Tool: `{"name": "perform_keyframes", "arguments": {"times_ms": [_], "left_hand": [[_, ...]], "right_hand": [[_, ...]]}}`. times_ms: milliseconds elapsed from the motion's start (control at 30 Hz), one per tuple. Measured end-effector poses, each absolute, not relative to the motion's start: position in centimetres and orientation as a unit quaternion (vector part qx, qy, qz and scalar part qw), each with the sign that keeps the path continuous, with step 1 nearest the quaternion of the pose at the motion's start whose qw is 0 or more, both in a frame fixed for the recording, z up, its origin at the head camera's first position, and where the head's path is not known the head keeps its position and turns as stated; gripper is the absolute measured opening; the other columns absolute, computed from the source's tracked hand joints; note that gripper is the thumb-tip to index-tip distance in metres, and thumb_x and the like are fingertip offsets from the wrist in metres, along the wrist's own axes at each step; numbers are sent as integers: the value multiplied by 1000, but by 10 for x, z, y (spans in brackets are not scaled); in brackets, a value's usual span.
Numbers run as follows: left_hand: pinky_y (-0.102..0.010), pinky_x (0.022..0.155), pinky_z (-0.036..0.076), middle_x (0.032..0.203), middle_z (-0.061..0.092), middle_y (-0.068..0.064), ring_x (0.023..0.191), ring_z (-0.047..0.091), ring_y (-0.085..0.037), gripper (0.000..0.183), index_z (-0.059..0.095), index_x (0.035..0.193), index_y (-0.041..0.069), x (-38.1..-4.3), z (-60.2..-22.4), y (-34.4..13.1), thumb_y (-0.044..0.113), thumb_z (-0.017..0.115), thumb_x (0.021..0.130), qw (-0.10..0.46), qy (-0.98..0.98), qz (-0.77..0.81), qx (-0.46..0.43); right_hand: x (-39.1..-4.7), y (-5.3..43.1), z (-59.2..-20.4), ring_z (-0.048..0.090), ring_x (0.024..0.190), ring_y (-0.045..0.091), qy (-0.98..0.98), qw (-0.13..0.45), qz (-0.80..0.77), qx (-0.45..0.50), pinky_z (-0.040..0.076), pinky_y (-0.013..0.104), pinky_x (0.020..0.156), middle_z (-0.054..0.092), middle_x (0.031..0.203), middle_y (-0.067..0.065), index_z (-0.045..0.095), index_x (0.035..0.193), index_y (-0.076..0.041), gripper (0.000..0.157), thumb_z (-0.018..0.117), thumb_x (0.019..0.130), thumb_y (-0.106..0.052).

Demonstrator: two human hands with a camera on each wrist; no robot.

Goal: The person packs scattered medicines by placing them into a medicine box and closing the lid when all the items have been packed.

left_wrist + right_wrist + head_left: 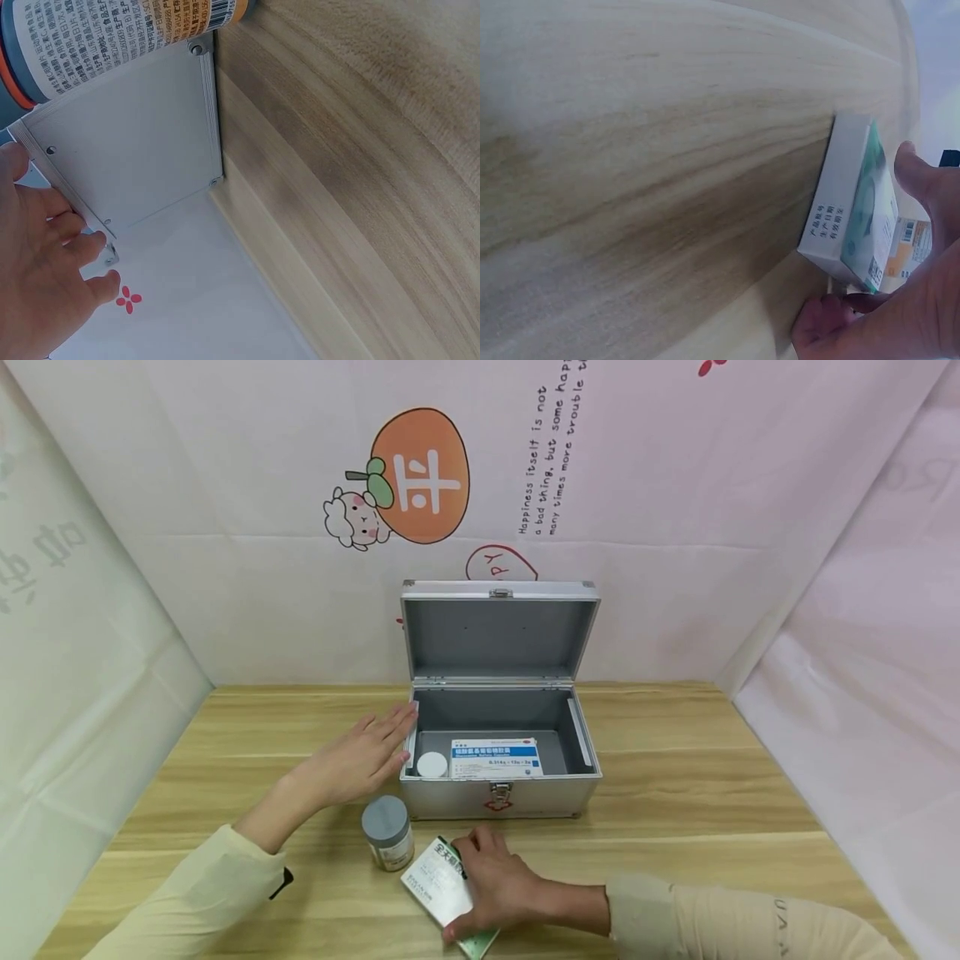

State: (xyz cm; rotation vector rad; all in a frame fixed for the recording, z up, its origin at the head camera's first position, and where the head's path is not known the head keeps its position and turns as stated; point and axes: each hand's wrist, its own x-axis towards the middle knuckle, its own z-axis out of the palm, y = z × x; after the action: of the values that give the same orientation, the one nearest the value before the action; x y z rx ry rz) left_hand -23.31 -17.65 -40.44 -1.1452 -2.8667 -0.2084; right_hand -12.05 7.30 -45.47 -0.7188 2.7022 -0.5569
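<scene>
In the head view, a silver first-aid case (pixel 510 798) stands with its lid raised. My left hand (pixel 363 758) touches its left rim, fingers nearly straight; the left wrist view shows this hand (pixel 52 262) by the case's side wall (pixel 135 142). My right hand (pixel 498 881) grips a white and green medicine box (pixel 438 883) lying on the table, thumb at one edge and fingers at the opposite one. That box (pixel 840 202) shows a printed end in the right wrist view. A grey-lidded jar (pixel 387 831) stands between the hands.
Inside the case are a white-capped bottle (pixel 432 766) and a blue and white medicine box (pixel 495 758). The case stands on a wood-grain table (pixel 675 793). Printed white cloth (pixel 637 568) hangs behind it and at both sides.
</scene>
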Motion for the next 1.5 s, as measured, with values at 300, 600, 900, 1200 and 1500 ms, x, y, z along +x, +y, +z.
{"name": "perform_keyframes", "arguments": {"times_ms": [300,600,900,1200,1500], "left_hand": [[-59,121,25,166,19,-16,153,23,-31,63,23,157,1,-233,-404,-177,36,38,108,20,-926,-69,-370],[-58,121,25,167,18,-15,154,23,-31,63,21,158,1,-234,-404,-177,37,37,108,18,-927,-68,-370],[-59,121,24,167,17,-16,154,22,-32,63,21,158,1,-234,-402,-176,36,37,108,14,-926,-67,-370],[-59,121,25,166,19,-16,153,23,-32,63,22,157,0,-233,-403,-177,36,37,108,15,-927,-64,-368],[-59,121,25,166,19,-16,153,24,-32,63,24,157,-1,-233,-403,-177,36,38,107,16,-928,-67,-366]], "right_hand": [[-120,69,-455,47,112,22,941,157,-195,-229,51,34,74,47,125,6,51,133,-8,94,93,57,-42],[-128,74,-447,55,113,23,941,162,-165,-249,53,45,86,56,124,7,47,135,-12,95,90,53,-33],[-141,88,-443,59,96,9,906,209,-251,-268,53,31,90,63,119,6,42,140,-2,94,91,63,-26],[-154,101,-439,65,87,6,835,290,-382,-270,53,23,77,70,104,4,56,127,-6,36,68,93,-14],[-160,115,-426,65,74,9,813,293,-441,-241,54,22,63,70,90,3,67,108,-3,21,71,89,-10]]}}
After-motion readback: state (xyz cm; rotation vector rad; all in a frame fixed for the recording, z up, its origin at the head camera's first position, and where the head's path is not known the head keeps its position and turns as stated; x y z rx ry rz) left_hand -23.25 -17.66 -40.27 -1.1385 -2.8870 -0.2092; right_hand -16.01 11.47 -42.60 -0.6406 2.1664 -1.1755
